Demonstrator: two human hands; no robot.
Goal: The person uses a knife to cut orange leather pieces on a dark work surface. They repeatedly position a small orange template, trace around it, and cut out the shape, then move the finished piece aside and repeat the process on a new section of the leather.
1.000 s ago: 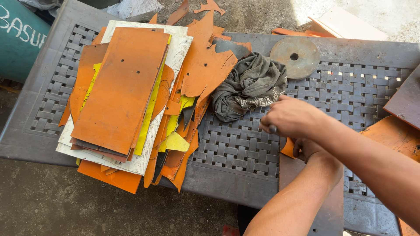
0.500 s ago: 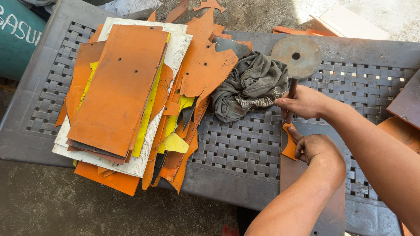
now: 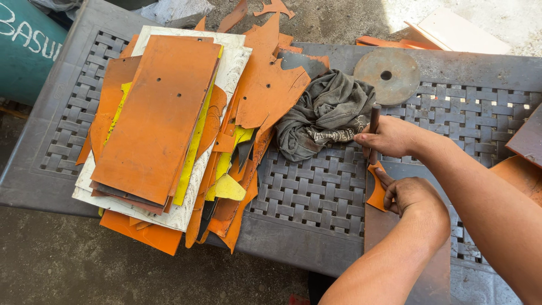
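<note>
My right hand (image 3: 390, 136) is closed around a dark metal rod (image 3: 374, 117), held nearly upright just right of a crumpled grey rag (image 3: 324, 113). Below it, my left hand (image 3: 414, 195) pinches a small orange scrap (image 3: 375, 194) against a brown sheet (image 3: 395, 243) that lies over the front edge of the grey woven-pattern plastic table (image 3: 316, 192). The rod's lower end points down at the scrap, and my fingers hide its tip.
A stack of orange, yellow and white flat sheets (image 3: 164, 124) fills the table's left half and overhangs its front edge. A round rusty metal disc (image 3: 389, 76) lies behind the rag. More sheets (image 3: 528, 141) sit at the right edge. A teal barrel (image 3: 25, 45) stands at far left.
My right hand has lifted off the left hand and shifted slightly right, bringing the rod upright into view. My left hand and the orange scrap are now uncovered.
</note>
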